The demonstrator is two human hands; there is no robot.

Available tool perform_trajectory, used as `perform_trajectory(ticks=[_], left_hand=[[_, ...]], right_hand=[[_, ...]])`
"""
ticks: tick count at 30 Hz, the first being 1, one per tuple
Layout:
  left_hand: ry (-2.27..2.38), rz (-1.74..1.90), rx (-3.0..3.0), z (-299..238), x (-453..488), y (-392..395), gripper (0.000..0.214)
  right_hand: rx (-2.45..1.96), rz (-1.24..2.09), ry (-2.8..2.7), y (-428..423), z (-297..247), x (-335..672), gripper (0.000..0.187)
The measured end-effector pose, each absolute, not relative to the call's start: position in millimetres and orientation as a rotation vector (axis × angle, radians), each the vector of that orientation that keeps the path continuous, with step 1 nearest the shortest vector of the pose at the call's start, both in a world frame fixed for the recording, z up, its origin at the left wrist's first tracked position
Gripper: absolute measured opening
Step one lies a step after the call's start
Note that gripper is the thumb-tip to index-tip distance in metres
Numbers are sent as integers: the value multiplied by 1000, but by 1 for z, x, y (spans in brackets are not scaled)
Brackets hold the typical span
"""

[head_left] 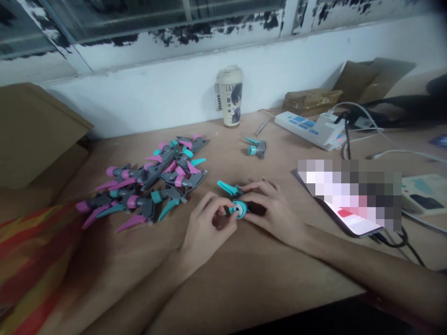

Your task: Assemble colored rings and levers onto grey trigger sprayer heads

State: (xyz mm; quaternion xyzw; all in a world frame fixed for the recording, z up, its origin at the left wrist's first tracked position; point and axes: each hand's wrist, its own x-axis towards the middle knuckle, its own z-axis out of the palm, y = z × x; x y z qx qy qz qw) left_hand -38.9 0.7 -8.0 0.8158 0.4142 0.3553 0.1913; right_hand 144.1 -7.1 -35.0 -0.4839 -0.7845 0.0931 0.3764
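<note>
Over the near middle of the table, a grey and teal trigger spray head (239, 209) is held between both hands, its round teal end turned toward me and its teal lever out to the upper left. The thumb and forefinger of my left hand (210, 223) pinch at the rim of that round end. From the other side, the fingers of my right hand (275, 209) wrap the grey body and hide much of it. Left of my hands lies a pile of similar spray heads (150, 177) in grey, pink and teal. Another teal spray head (257, 148) rests alone beyond my right hand.
A lidded coffee cup (232, 97) stands against the wall. Tweezers (261, 127) lie near a white power strip (307, 129) with cables. At right is a lit phone (359, 223), partly blurred. Cardboard (35, 135) and a red-yellow cloth (38, 251) occupy the left.
</note>
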Motion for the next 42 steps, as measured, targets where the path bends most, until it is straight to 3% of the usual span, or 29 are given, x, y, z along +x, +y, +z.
perform_trajectory(ticks=[27, 42], left_hand=[[1223, 1029, 2380, -14, -37, -2, 6], [1435, 933, 2217, -12, -32, -8, 4]], right_hand=[[-1221, 190, -1991, -10, -35, 143, 8], [-1194, -69, -2073, -11, -32, 141, 9]])
